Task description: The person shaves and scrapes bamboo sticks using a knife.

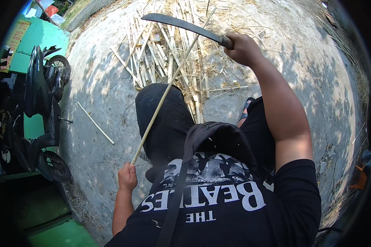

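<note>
My right hand (pixel 245 49) grips the wooden handle of a machete (pixel 185 25), whose long dark blade points left and curves slightly. My left hand (pixel 127 177) is closed around the lower end of a long, thin bamboo strip (pixel 158 108). The strip slants up and to the right, passing over my dark-trousered knee. Its upper part crosses the machete blade in this view; whether the two touch I cannot tell. Beyond my knees lies a pile of split bamboo strips (pixel 163 53) on the ground, with pale shavings around it.
A dark motorcycle (pixel 43 88) stands at the left beside a green wall (pixel 49 37). A single short bamboo strip (pixel 95 122) lies on the concrete ground (pixel 107 86) left of my leg. An orange object (pixel 360 177) sits at the far right edge. A dark bag strap (pixel 175 206) crosses my chest.
</note>
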The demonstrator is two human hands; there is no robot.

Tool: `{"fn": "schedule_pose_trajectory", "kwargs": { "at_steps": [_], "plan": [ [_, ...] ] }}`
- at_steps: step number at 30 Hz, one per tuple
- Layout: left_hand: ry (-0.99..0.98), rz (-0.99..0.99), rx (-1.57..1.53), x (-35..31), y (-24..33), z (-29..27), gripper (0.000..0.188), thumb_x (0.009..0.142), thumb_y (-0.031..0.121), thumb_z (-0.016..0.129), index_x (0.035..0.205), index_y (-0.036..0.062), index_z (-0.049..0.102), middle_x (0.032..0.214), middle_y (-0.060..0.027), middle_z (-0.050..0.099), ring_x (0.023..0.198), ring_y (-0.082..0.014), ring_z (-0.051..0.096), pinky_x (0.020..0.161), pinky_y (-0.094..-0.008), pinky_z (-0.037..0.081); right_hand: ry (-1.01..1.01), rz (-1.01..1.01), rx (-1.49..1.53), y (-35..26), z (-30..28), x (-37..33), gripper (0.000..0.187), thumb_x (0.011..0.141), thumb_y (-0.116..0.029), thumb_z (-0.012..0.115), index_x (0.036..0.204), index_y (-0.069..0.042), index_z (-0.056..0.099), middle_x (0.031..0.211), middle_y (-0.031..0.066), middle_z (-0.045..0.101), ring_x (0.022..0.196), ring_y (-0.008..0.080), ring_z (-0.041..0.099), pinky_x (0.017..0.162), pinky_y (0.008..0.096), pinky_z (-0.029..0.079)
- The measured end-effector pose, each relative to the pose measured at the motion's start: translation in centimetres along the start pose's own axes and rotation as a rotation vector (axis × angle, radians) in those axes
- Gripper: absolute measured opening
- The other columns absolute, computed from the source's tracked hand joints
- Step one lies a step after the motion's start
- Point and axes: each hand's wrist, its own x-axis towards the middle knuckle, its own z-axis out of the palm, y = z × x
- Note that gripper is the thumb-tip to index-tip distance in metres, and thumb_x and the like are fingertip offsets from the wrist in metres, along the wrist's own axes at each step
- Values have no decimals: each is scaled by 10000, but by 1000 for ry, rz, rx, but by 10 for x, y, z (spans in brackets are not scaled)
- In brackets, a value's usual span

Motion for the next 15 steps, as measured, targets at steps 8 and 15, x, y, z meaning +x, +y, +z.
{"fn": "schedule_pose_trajectory", "kwargs": {
  "at_steps": [8, 15],
  "plan": [
    [-25, -11, -18, -5, -15, -4, 395, 1052, 315, 481, 786, 24, 508, 646, -226, 524, 620, -475, 560, 548, -494, 411, -32, -20, -109, 18, -7, 1, 119, 833, -208, 670, 901, -113, 692, 813, 119, 717, 811, 335, 705, 824, 470, 540],
    [33, 15, 14, -13, -24, 7, 399, 1042, 330, 498, 785, 25, 515, 650, -222, 531, 618, -468, 569, 552, -501, 420, 233, 826, 474, 110, 2, 2, 365, 782, -284, 717, 1018, -7, 699, 874, 135, 710, 794, 259, 693, 743, 396, 536]
  ]
}}
